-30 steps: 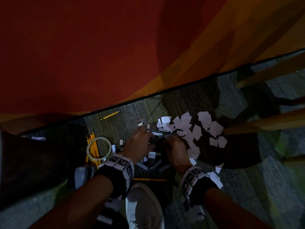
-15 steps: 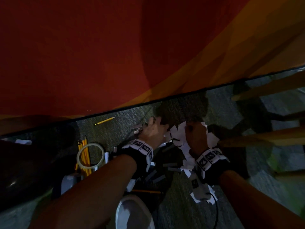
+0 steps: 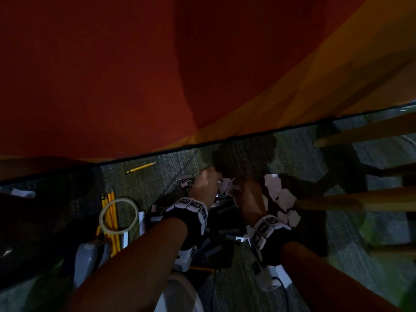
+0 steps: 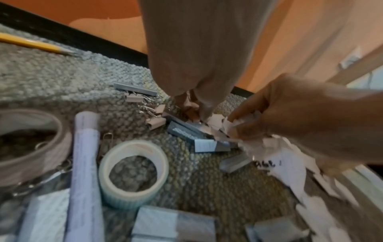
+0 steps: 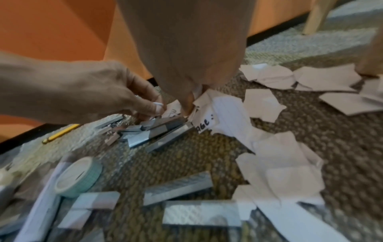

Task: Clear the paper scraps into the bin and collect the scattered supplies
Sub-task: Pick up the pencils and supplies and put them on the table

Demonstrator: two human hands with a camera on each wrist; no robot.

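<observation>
Both hands, left hand (image 3: 206, 185) and right hand (image 3: 248, 200), pinch paper scraps (image 5: 275, 163) on the carpet (image 3: 157, 176). Many scraps, staples (image 5: 178, 188), tape (image 4: 133, 176) and pencils (image 3: 111, 212) are not picked up yet. No bin shows.

A speckled grey-green carpet floor (image 5: 207, 163) carries everything. Torn white paper scraps (image 5: 275, 165) lie spread over its right part. Grey staple strips (image 5: 157, 131) are heaped near the middle, with binder clips (image 4: 153, 113) just beside them. A small tape roll (image 4: 133, 176) and a larger clear tape ring (image 3: 118, 215) lie to the left, the ring over yellow pencils (image 3: 111, 212). One pencil (image 3: 140, 167) lies apart near the black baseboard.
</observation>
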